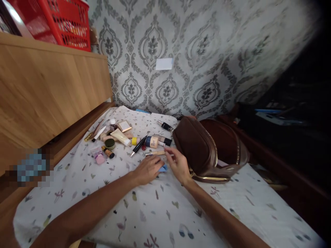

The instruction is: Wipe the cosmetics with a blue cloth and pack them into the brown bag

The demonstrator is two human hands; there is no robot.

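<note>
My left hand [148,169] lies knuckles up on the patterned sheet [160,210], its fingers curled over a small blue object [163,168] that shows only at its edge. My right hand [177,164] is just to the right of it, thumb and fingers pinched near a thin beige stick [155,153]; what it holds, if anything, I cannot make out. An open brown zip pouch [199,146] lies right beside my right hand. Several cosmetics are scattered beyond my hands: a cream tube [120,136], a black pen-like stick [138,146], a foundation bottle [155,141] and a pink compact [99,157].
A wooden headboard [46,93] runs along the left with a red plastic basket [59,22] on top. Grey damask wallpaper [196,51] stands behind the bed. The bed's dark wooden edge and a dim cluttered area lie to the right.
</note>
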